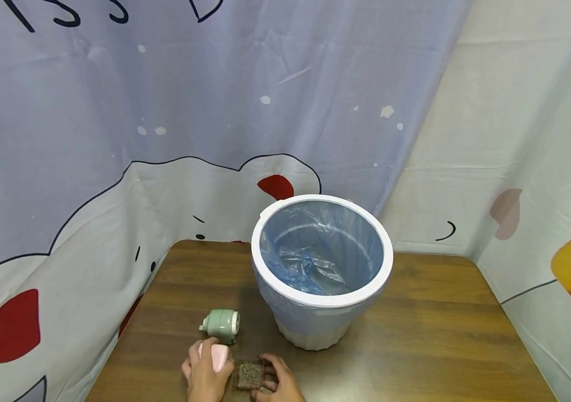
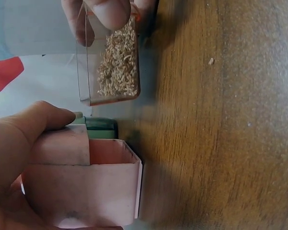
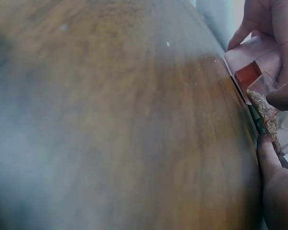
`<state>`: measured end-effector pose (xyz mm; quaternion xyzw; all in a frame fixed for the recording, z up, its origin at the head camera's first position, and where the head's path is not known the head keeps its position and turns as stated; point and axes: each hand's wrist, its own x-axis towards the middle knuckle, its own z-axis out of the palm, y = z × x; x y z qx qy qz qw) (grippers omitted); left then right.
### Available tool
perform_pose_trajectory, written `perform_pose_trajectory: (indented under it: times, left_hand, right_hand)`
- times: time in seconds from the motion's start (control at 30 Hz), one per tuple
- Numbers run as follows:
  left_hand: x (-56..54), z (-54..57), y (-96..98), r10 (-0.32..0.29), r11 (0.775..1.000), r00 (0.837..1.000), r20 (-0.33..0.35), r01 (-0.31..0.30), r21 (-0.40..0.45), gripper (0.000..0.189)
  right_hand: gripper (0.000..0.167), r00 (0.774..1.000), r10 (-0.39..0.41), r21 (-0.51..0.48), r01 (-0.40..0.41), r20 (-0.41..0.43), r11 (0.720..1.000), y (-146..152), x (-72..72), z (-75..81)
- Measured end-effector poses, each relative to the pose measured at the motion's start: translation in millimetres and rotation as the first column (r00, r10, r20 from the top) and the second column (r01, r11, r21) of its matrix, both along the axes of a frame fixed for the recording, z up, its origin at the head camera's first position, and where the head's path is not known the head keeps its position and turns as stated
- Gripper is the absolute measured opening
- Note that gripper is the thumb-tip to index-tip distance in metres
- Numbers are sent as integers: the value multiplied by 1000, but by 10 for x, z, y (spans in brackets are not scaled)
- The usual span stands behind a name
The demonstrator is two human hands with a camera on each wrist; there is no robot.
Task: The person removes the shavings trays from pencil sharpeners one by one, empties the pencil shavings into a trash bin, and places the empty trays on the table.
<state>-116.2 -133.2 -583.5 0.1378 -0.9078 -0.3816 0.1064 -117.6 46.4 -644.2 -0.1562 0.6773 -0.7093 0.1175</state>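
Left hand [image 1: 205, 375]: fingers curled round pink container [image 2: 81, 191], front-left of bin [image 1: 310, 330]. Right hand [image 1: 281, 381]: fingers gripping clear box [image 1: 250, 376] of tan granules [image 2: 119, 64], also front-left of bin. Green object [image 1: 220, 322]: left of bin. Wooden table [image 1: 441, 340]: beneath bin.

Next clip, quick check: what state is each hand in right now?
Left hand: holding a pink case.
Right hand: holding a clear box with brown bits inside.
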Motion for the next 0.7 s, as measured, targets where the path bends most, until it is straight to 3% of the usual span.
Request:
perform_pose_trajectory:
  times: [0.4, 0.7]
  left_hand:
    - [-4, -4, -2, -5, 1000, 1000, -8, 5, -4, 56]
    - [-2, 11, 1, 0, 1000, 1000, 9, 0, -2, 56]
  right_hand:
    - [68, 998, -1, -22, 0, -62, 1000, 100, 54, 10]
    - [69, 1000, -19, -4, 19, 23, 1000, 176, 95, 44]
